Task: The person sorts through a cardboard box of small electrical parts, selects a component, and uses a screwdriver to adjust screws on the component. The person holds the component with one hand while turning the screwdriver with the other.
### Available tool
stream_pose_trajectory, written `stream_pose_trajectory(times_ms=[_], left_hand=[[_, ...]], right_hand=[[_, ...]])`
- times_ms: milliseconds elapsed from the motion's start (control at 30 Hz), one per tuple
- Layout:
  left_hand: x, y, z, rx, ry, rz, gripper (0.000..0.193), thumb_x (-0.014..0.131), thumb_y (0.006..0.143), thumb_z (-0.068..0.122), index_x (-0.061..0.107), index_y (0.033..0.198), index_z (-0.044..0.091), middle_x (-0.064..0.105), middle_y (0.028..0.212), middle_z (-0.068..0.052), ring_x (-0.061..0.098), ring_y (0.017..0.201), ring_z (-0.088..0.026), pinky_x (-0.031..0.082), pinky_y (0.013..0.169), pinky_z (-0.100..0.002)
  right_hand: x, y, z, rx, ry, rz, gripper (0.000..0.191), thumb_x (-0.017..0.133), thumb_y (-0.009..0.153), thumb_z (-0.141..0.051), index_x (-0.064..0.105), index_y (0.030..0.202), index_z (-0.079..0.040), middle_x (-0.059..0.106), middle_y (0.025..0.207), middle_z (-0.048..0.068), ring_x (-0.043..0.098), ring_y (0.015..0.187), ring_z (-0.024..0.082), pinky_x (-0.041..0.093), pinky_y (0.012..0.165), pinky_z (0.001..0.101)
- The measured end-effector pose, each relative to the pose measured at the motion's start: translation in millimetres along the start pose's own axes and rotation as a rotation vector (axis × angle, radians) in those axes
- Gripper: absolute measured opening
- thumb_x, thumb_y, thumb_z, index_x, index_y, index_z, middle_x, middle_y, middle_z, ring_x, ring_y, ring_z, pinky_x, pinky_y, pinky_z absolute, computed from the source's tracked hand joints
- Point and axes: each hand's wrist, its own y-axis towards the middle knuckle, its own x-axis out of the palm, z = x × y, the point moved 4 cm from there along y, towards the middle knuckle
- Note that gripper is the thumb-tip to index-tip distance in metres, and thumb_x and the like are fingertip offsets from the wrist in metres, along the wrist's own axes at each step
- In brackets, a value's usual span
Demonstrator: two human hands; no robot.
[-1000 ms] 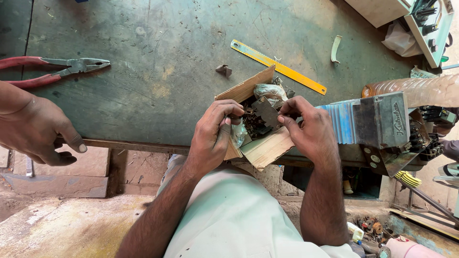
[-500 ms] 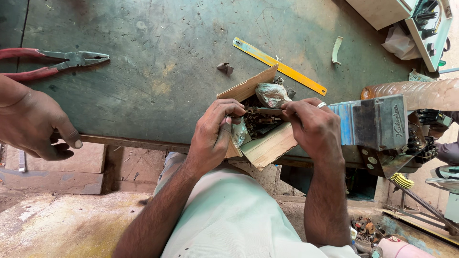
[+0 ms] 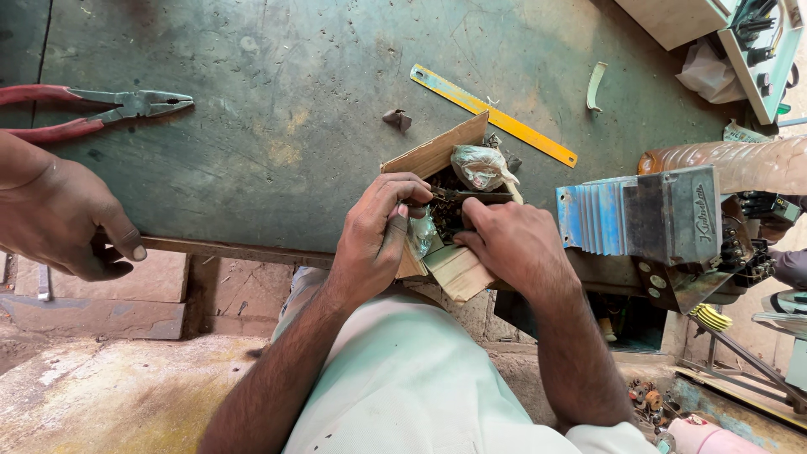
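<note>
Cardboard box (image 3: 437, 155) of small metal parts, centre frame at the table (image 3: 252, 126) edge, feels light and floppy; my left hand (image 3: 374, 240) and right hand (image 3: 513, 248) pinch a thin stiff part above it.

Left hand (image 3: 374, 231), right hand (image 3: 508, 244) in cardboard box (image 3: 437, 155) on bench (image 3: 277, 101).

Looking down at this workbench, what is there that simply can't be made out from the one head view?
- Contents of the cardboard box: dark small parts, covered by the left hand and right hand.
- The thin dark piece between the fingers: too small to identify.
- Red-handled pliers: handle ends cut off by the left edge.
- Another person's hand at the bench edge: arm cut off by the frame.
- Tied plastic bag: contents unclear.
</note>
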Motion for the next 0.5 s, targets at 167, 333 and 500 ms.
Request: stream_pose_trajectory(times_ms=[167,333,500], left_hand=[[-2,-1,-2,-0.019,-0.065,0.003,0.029,0.044,0.098,-0.015,0.06,0.117,0.0,0.062,0.125,-0.013,0.067,0.116,-0.022,0.061,0.097,-0.034],[-4,-3,-3,-0.002,-0.021,0.006,0.029,0.046,0.098,-0.015,0.061,0.117,0.001,0.063,0.124,-0.013,0.068,0.116,-0.022,0.06,0.096,-0.036],[-2,-1,-3,-0.014,-0.042,-0.004,0.028,0.045,0.099,-0.015,0.06,0.117,0.001,0.062,0.125,-0.013,0.067,0.116,-0.022,0.062,0.096,-0.035]], right_hand=[[-12,-4,7,-0.152,0.201,0.348,0.014,0.08,0.088,-0.014,0.068,0.093,-0.01,0.073,0.077,0.011,0.073,0.069,0.028,0.058,0.062,0.0427],[-12,-5,44,-0.043,0.682,0.48,0.018,0.079,0.092,0.0,0.061,0.094,-0.003,0.077,0.094,0.01,0.076,0.088,0.013,0.065,0.074,0.0298],[-2,-6,61,0.085,0.989,0.489,0.023,0.077,0.094,0.002,0.054,0.092,-0.002,0.077,0.096,0.012,0.071,0.088,0.008,0.065,0.074,0.026]])
